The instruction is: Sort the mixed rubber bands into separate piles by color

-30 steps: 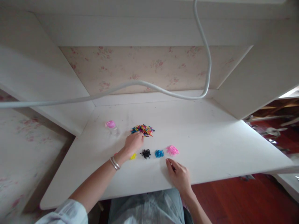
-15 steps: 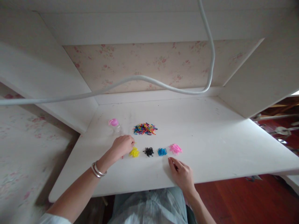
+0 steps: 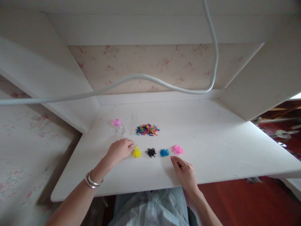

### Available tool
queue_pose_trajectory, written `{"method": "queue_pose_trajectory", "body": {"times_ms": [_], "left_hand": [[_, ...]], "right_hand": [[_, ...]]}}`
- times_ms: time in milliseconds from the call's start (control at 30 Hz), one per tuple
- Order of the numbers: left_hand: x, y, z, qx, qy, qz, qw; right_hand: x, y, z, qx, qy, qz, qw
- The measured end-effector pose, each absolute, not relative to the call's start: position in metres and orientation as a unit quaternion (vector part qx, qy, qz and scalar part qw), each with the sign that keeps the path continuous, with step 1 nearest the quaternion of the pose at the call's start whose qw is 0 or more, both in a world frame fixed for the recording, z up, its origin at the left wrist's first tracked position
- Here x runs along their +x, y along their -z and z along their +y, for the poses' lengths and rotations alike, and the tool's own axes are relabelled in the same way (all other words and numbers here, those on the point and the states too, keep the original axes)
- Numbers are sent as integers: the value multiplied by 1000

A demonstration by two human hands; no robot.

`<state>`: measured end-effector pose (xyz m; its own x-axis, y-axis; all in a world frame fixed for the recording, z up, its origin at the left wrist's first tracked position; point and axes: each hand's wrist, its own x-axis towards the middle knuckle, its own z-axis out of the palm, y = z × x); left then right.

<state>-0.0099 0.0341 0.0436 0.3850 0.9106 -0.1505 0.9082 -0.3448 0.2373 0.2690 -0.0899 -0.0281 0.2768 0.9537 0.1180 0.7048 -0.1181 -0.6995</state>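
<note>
My left hand (image 3: 120, 150), a silver bangle on its wrist, rests with curled fingers just left of a small pile of yellow rubber bands (image 3: 136, 152). Its fingertips are close together, and anything between them is too small to make out. To the right lie piles of black rubber bands (image 3: 150, 152), blue rubber bands (image 3: 164, 153) and pink rubber bands (image 3: 177, 149). My right hand (image 3: 185, 173) is closed in a pinch just below the blue and pink piles; what it holds, if anything, is hidden. Behind the row lies a mixed multicoloured heap of rubber bands (image 3: 147, 129).
A clear container (image 3: 119, 129) with a pink lid (image 3: 116, 122) is at the left, beyond my left hand. Everything lies on a white desk (image 3: 207, 131) with side panels. A white cable (image 3: 141, 77) crosses in front of the view.
My left hand has drawn back slightly left from the yellow pile; the yellow bit at its fingertips no longer shows. A red bit beneath it is now out of sight. My right hand stays nearly still.
</note>
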Motion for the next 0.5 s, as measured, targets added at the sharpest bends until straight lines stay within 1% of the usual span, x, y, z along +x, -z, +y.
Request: {"method": "queue_pose_trajectory", "body": {"times_ms": [100,167,267,367,433,500], "left_hand": [[-23,-35,20,795,-102,580,146],[-32,-24,7,769,-174,596,153],[-48,-5,-13,724,-266,617,152],[-69,13,-33,681,-302,655,130],[-83,24,-44,655,-313,678,116],[-93,32,-53,633,-317,698,110]], "right_hand": [[263,6,-72,-709,-162,-603,327],[258,-7,-52,-702,-132,-631,303],[251,-19,-17,-714,-118,-662,195],[245,-20,16,-724,-116,-674,83],[243,-17,32,-726,-118,-677,43],[241,-12,41,-725,-118,-678,31]]}}
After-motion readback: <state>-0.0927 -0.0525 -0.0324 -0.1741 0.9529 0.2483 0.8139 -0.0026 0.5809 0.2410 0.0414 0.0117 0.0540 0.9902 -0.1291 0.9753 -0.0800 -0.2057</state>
